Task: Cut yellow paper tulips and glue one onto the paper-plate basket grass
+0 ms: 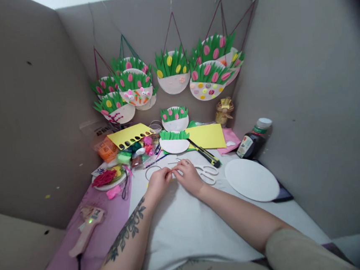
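My left hand (159,182) and my right hand (187,177) meet over the white cloth (178,223), fingertips pinched close together. Whatever lies between them is too small or hidden to make out. White-handled scissors (209,175) lie just right of my right hand, partly covered by it. Beside my left hand is a thin ring-shaped item (150,171). Straight ahead stands a white half-plate pocket with green paper grass (174,143). Behind it is a similar one with pink paper eggs (175,120). A black and yellow utility knife (206,154) lies to their right.
Finished plate baskets (173,83) hang on the back wall. At left are a pink glue gun (89,231), a plate with red yarn (106,178) and yellow card (132,135). A white plate (251,180) and a dark bottle (252,139) are at right. Side walls enclose the table.
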A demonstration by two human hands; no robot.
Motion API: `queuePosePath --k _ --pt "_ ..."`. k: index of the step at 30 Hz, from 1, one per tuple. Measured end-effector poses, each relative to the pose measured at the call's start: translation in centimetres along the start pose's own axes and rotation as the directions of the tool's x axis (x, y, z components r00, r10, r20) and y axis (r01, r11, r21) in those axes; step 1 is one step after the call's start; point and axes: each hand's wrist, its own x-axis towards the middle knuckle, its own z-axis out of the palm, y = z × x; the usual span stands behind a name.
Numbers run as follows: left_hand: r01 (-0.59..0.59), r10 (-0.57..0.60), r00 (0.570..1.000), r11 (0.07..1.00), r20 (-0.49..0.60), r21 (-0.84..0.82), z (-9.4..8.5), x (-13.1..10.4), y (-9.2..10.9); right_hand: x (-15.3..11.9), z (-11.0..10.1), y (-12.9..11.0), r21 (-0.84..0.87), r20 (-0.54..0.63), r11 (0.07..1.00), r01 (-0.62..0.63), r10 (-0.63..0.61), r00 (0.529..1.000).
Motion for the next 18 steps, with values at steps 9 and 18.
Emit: queuePosePath --k 9,18 --pt "-0.013 0.014 1.000 1.000 0.009 -0.024 -0.04 0.04 -0.13 0.05 0.24 0.51 0.061 0.022 0.997 -0.039 0.037 0.999" --pt "-0.047 0.047 0.998 0.999 0.040 -0.014 -0.13 0.14 -0.47 0.20 0.09 0.52 0.099 0.032 0.994 -0.039 0.036 0.999"
